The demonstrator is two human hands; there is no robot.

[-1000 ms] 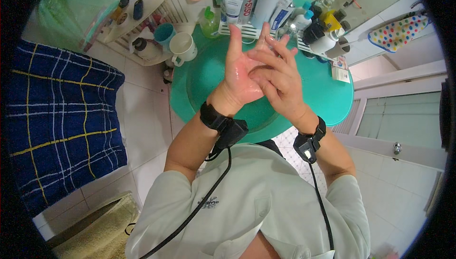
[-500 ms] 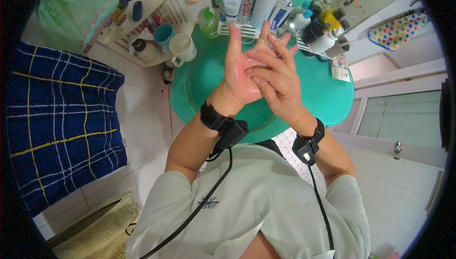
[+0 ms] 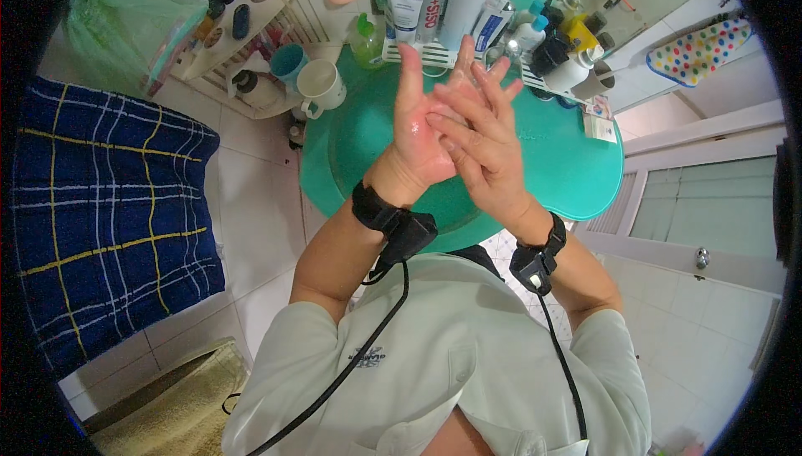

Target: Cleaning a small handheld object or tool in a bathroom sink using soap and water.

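Resting across the left hand, the right hand seems to be at a rubbing step above the sink; the next move likely calls for light, flat contact, as the skin appears slippery. Spread wide, the left faces palm up; the right lies over it, slightly splayed, and neither visibly holds an object. The left looks wet, shiny and reddish. A mug stands by the sink's left edge.

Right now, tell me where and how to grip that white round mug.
The mug is probably best gripped by its loop handle, from the near side: the handle juts that way, while a teal round cup crowds the far left.
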